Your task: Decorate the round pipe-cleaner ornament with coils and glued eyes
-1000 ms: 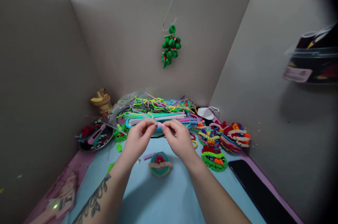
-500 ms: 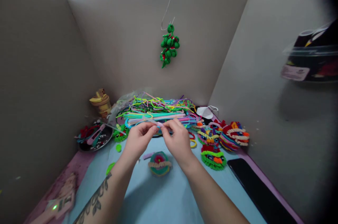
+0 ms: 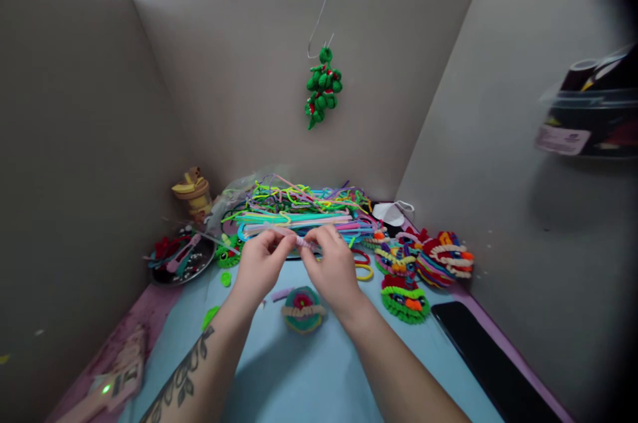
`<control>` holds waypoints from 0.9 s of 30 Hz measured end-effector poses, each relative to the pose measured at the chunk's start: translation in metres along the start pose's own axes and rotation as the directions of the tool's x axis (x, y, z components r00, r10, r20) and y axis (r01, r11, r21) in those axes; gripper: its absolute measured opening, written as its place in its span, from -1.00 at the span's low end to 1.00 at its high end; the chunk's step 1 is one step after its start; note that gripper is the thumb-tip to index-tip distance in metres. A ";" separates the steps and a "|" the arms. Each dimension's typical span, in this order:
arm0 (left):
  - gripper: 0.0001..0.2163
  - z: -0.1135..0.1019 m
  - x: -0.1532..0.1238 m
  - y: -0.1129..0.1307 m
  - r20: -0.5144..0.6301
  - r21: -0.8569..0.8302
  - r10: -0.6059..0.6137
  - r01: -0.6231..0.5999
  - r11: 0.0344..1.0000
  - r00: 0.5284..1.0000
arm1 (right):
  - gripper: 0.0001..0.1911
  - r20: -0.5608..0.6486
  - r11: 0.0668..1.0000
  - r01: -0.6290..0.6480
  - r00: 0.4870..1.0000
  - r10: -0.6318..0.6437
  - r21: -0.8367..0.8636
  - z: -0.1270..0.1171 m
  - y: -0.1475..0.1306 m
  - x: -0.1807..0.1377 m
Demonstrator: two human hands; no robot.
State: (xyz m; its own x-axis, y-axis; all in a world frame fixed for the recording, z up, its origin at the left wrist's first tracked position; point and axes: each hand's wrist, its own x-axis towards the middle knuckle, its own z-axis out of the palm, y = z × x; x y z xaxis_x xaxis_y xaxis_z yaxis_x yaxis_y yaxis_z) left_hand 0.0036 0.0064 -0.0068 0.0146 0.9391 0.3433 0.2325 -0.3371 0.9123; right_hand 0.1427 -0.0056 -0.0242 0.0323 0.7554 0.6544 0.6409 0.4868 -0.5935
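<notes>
Between my two hands is a pale lilac pipe cleaner [image 3: 303, 243], its middle wound into a small tight coil. My left hand [image 3: 262, 265] pinches its left end between thumb and forefinger. On the other side, my right hand [image 3: 329, 268] grips the right end with thumb and fingertips. Below the hands, on the blue mat, lies a round teal pipe-cleaner piece [image 3: 303, 322] with a beige band and a red centre. A short purple strip [image 3: 282, 294] rests just behind it.
Behind my hands lies a heap of coloured pipe cleaners [image 3: 299, 200]. Finished fuzzy pieces [image 3: 405, 303] and a black phone [image 3: 491, 356] are to the right. At left are a metal bowl [image 3: 199, 263] and a pink glue gun [image 3: 119, 370]. Scissors [image 3: 365, 272] lie behind my right hand.
My fingers have shifted along the lilac pipe cleaner: the loose end that stuck out to the left no longer shows, and more coil is visible between the hands. The view has shifted slightly.
</notes>
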 end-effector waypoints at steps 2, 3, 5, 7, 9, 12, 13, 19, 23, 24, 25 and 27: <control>-0.81 -0.001 0.001 0.000 -0.006 -0.004 0.036 -0.036 0.999 0.999 | -0.81 0.035 0.995 -0.033 0.999 0.029 0.095 -0.002 0.000 0.002; -0.82 -0.001 0.001 0.000 -0.012 -0.002 0.046 -0.046 0.999 0.999 | -0.72 0.064 0.988 -0.051 0.997 0.042 0.143 -0.003 0.000 0.003; -0.83 -0.002 0.001 0.000 -0.013 0.006 0.067 -0.067 0.998 0.998 | -0.68 0.137 0.974 -0.070 0.990 0.041 0.215 -0.005 0.000 0.004; -0.84 -0.001 0.001 -0.001 -0.007 0.011 0.098 -0.098 0.995 0.995 | -0.80 0.185 0.968 -0.063 0.983 0.018 0.241 -0.005 0.000 0.005; -0.84 -0.001 0.001 -0.001 -0.005 0.009 0.118 -0.118 0.993 0.993 | -0.82 0.183 0.970 -0.053 0.983 0.009 0.236 -0.004 -0.001 0.004; -0.85 -0.003 0.001 -0.001 0.011 -0.007 0.104 -0.104 0.995 0.994 | -0.79 0.153 0.971 -0.063 0.988 0.027 0.232 -0.004 -0.001 0.005; -0.85 -0.003 0.001 -0.001 0.017 -0.005 0.098 -0.098 0.995 0.995 | -0.79 0.149 0.969 -0.069 0.988 0.034 0.236 -0.005 0.000 0.005; -0.84 -0.009 0.004 0.000 0.036 0.057 0.073 -0.074 0.996 0.997 | -0.80 0.102 0.963 -0.107 0.991 0.084 0.248 -0.009 0.001 0.008; -0.83 -0.009 0.002 0.002 0.058 -0.021 -0.021 0.022 1.000 0.998 | -0.84 0.029 0.976 -0.091 0.996 0.087 0.200 -0.010 0.001 0.008; -0.81 -0.008 0.002 0.003 0.063 -0.055 -0.048 0.051 0.997 0.997 | -0.85 0.017 0.980 -0.084 0.996 0.082 0.182 -0.010 0.001 0.008; -0.80 -0.007 0.001 0.004 0.070 -0.089 -0.072 0.078 0.993 0.995 | -0.86 0.006 0.984 -0.077 0.997 0.077 0.162 -0.009 0.001 0.007; -0.79 -0.006 0.000 0.007 0.092 -0.142 -0.098 0.111 0.984 0.991 | -0.87 -0.014 0.991 -0.063 0.998 0.065 0.120 -0.007 0.001 0.006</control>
State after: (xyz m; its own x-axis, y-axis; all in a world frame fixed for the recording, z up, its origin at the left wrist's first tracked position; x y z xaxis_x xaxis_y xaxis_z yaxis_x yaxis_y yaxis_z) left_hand -0.0006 0.0039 0.0010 0.0810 0.9698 0.2301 0.0920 -0.2371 0.9671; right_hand 0.1489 -0.0040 -0.0176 0.0851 0.7794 0.6208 0.5409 0.4871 -0.6857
